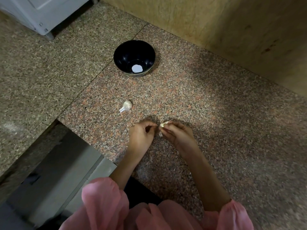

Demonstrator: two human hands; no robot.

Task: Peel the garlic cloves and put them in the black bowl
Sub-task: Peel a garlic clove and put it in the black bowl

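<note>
My right hand (177,133) pinches a clove (162,125) at the fingertips, its long axis running roughly left to right, the bare end pointing toward my left hand (141,135). My left grip is curled, fingertips pressed together just beside the clove, seemingly on a bit of skin; I cannot tell for sure. The bowl (119,52) sits well ahead of both grips on the bench (216,113), slightly nearer my left. The rest of the garlic (127,105) lies ahead-left.
</note>
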